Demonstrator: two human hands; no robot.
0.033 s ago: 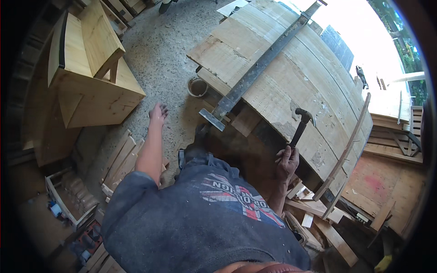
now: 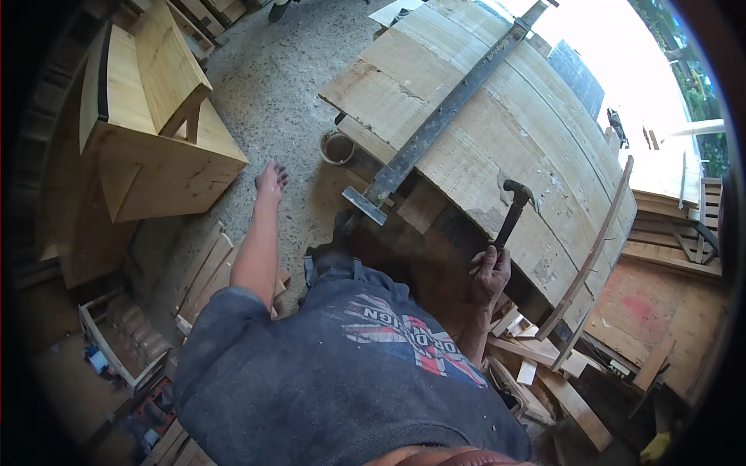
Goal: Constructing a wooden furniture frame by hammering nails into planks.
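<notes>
Left hand [image 2: 270,180] has drifted a touch farther out from the body since the earlier frame; the rest looks pretty much the same, hammer included.

So, going left to right: far left there's a pale wooden box-like piece [image 2: 167,175] with an angled board on top, sitting near that left hand but apart from it. Below that, a wooden tray [image 2: 141,380] on the floor, and then some loose planks [image 2: 203,268] under the left forearm. Left hand itself is empty, fingers loosely spread over the bare concrete floor [image 2: 268,85], not touching anything.

Next over, a small bucket [image 2: 336,147] stands just beside the big planked worktop [image 2: 435,66], and a long metal bar clamp [image 2: 451,102] runs right across the boards, its end plate poking past the near edge.

Then the right hand [image 2: 489,277], wrapped round the lower handle of a claw hammer [image 2: 510,221]. Head's up, claw to the right, in front of the worktop; can't tell if it's touching the wood. Farther right, a thin wooden strip [image 2: 594,248] slants along the worktop's edge, with offcuts [image 2: 576,408] heaped below.

If you ask me, this is a between-blows step: hammer carried, nothing being struck. Next move probably calls for picking a spot, steadying the work with the free hand and keeping those fingers clear of the swing.
</notes>
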